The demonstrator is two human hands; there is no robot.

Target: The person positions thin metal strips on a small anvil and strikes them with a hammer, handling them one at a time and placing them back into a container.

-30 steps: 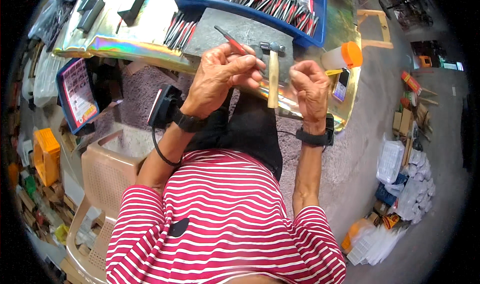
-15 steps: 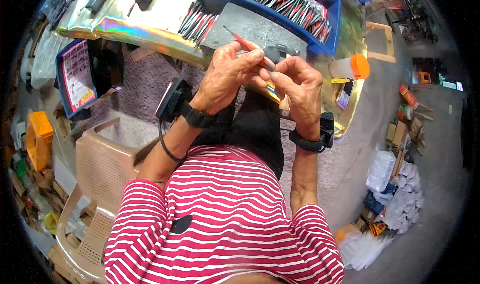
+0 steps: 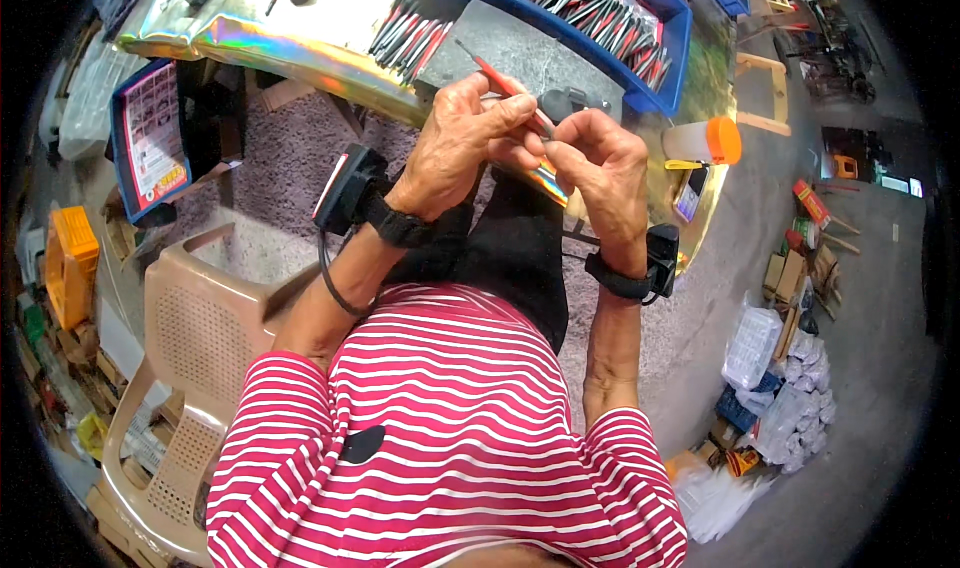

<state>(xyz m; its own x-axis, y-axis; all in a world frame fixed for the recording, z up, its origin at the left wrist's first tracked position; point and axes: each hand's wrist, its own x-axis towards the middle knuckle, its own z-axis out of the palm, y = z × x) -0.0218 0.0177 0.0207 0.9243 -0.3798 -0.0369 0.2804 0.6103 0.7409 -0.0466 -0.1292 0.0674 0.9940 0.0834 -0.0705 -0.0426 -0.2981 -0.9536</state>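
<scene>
A slim red-and-black tool (image 3: 497,78) with a thin dark shaft, its exact kind unclear, slants up and to the left over the table edge. My left hand (image 3: 462,148) is closed round its red body. My right hand (image 3: 607,173) pinches at its lower, dark end, where fingertips hide the detail. Behind the hands lies a grey metal plate (image 3: 490,33), with a small black device (image 3: 572,102) on its near part. A heap of similar red and black tools (image 3: 408,43) rests left of the plate. Many more fill a blue tray (image 3: 655,100) beyond it.
An orange-lidded clear jar (image 3: 690,143) and a phone (image 3: 690,196) sit at the table's right. A beige plastic chair (image 3: 200,313) stands to my left, below a blue bin with a printed sheet (image 3: 155,148). Bags and boxes (image 3: 790,398) lie on the floor at right.
The view has shifted slightly. Both hands keep their hold on the tool, whose shaft still points up and left; the fingers have barely moved.
</scene>
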